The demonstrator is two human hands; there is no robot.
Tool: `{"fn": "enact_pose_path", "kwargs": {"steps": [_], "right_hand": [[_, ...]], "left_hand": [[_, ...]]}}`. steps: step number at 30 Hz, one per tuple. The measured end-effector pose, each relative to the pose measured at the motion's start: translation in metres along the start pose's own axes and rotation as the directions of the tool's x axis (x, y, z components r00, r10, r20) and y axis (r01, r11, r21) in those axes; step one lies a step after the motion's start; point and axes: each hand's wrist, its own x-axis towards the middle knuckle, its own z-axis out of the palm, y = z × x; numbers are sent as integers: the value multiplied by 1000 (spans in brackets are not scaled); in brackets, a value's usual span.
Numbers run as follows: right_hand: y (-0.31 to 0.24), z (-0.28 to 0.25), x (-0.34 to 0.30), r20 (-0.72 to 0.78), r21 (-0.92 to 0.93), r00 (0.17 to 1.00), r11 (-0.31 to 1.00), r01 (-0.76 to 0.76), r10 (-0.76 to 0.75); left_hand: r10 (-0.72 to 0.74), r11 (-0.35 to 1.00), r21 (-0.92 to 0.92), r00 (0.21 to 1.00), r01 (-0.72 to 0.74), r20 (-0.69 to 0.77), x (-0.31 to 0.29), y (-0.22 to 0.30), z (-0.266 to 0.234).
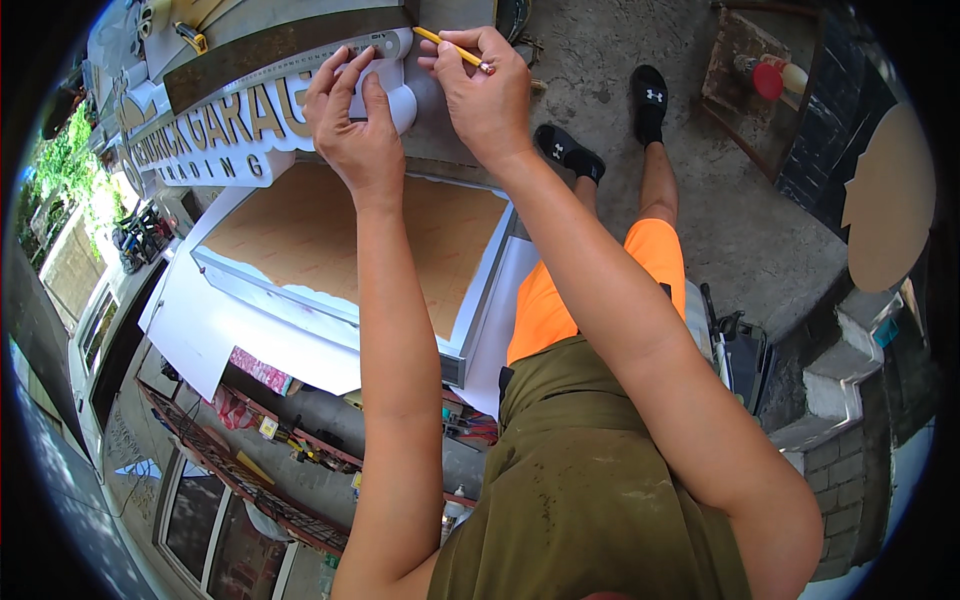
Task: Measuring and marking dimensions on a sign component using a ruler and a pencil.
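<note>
A steel ruler (272, 70) lies along a long dark brown strip (275, 45) at the top of the view. My left hand (358, 130) rests its stretched-out fingertips on the ruler near its right end, thumb apart. A yellow pencil (462, 52) sits in the closed fingers of my right hand (490, 95), its tip pointing left beside the ends of ruler and strip. Just below the ruler is a white sign with raised dark letters (215, 130), partly hidden behind my left hand.
Nearer me, a metal-framed box with a brown paper panel (410, 225) rests on a white sheet (185, 325). A yellow utility knife (190, 38) lies upper left. Shelves with tools (310, 450) are lower left. A brown cut-out board (893, 200) stands at far right.
</note>
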Motion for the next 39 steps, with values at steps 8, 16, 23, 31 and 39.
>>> {"fn": "enact_pose_path", "kwargs": {"steps": [8,16,23,31,39], "right_hand": [[1,0,0,-1,-11,1000,1000,6,-6],[1,0,0,-5,3,1000,1000,2,-2],[0,2,0,-4,-15,1000,1000,7,-7],[0,2,0,-12,0,1000,1000,-2,2],[-11,-16,-6,-16,116,999,992,-41,43]], "left_hand": [[-2,1000,3,1000,2,-3,0,1,0],[-7,1000,-4,1000,7,-1,0,1,1],[-2,1000,5,1000,2,-3,0,0,-1],[9,1000,2,1000,-9,-6,0,0,0],[-19,1000,-7,1000,19,-2,-2,1,2]]}}
